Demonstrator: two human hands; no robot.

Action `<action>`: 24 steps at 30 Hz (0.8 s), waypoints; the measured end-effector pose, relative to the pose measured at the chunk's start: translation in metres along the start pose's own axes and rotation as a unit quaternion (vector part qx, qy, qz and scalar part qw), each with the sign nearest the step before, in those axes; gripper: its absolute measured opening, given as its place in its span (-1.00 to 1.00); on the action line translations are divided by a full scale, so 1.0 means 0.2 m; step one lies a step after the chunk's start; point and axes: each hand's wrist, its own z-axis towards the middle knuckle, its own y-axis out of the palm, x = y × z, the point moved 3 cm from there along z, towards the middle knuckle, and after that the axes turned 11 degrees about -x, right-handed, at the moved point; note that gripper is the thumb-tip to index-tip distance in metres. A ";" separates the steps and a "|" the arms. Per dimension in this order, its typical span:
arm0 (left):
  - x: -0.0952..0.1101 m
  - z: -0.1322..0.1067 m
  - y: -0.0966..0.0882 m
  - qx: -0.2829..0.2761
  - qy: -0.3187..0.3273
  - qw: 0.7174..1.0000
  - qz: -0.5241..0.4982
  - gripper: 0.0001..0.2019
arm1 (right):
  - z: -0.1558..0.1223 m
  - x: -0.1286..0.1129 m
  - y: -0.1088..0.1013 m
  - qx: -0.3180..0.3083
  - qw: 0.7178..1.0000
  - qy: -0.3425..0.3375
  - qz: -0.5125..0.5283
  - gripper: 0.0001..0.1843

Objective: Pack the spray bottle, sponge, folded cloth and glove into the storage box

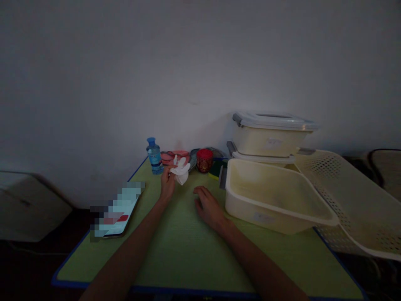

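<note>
A crumpled white tissue (181, 170) is pinched in the fingers of my left hand (168, 184), a little above the green tabletop. My right hand (209, 207) is palm down at the middle of the table, fingers loosely apart and slightly bent, with nothing visible in it. Just beyond the tissue are a pink cloth-like bundle (169, 157) and a red patterned jar (204, 161). A clear blue bottle (154, 156) with a blue cap stands left of them. An open cream bin (250, 215) sits right beside my right hand.
A green and yellow sponge (215, 170) lies by the bin's grey handle. Behind it are stacked lidded boxes (266, 140). A perforated white basket (354, 188) leans at the right. A tablet or large phone (120, 213) lies at the left on the blue-edged green table (184, 259).
</note>
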 end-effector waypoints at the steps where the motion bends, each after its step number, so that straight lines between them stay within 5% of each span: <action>1: -0.01 0.00 0.01 -0.029 -0.002 1.000 0.001 -0.74 | 0.00 0.00 0.00 0.000 1.000 0.000 -0.001 -0.67; 9: 0.05 -0.10 0.13 -0.258 -0.031 0.965 0.038 -0.55 | 0.01 -0.01 -0.01 0.005 1.000 -0.008 -0.029 -0.64; 16: 0.02 -0.01 0.14 -0.200 -0.037 0.925 0.322 -0.57 | 0.03 0.02 0.03 -0.072 0.988 0.081 -0.111 -0.49; 24: 0.12 0.25 0.25 -0.262 -0.051 0.840 0.472 -0.81 | 0.03 0.01 0.02 -0.098 0.983 0.103 -0.113 -0.53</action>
